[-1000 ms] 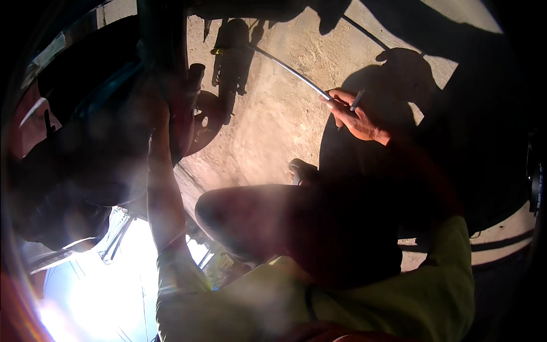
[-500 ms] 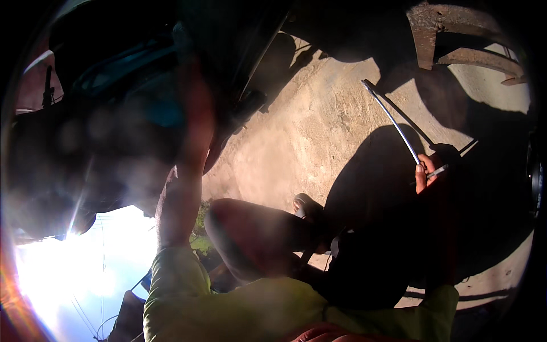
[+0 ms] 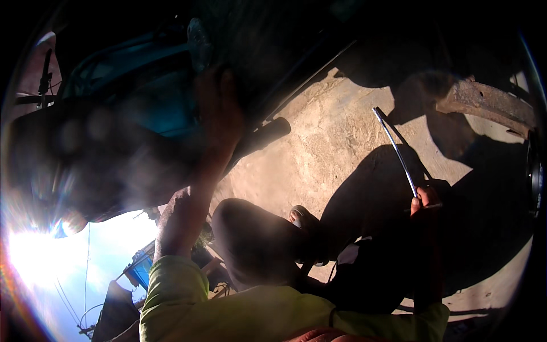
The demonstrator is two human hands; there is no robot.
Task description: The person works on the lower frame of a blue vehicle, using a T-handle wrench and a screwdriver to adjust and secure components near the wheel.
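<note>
My left hand (image 3: 221,111) reaches up into deep shadow against a large dark machine body (image 3: 102,159). Its fingertips fade into the dark, so their grip cannot be made out. A pale, rounded piece (image 3: 198,45) shows just above that hand. On the right, my right hand (image 3: 424,199) is closed round the handle end of a long, thin T-handle wrench (image 3: 396,145). The bright shaft slants up and left over the ground, its tip apart from anything else.
A rusty curved metal piece (image 3: 484,102) is at the upper right. Below the machine body, a dark tube end (image 3: 273,132) juts over sunlit, rough ground (image 3: 285,165). My bent knee (image 3: 245,233) is in the middle, my foot (image 3: 302,216) beside it. Glare fills the lower left.
My right hand and the wrench sit lower in the picture. The left hand appears further right, with its fingers showing more. The rusty piece has shifted right and down as the view turned.
</note>
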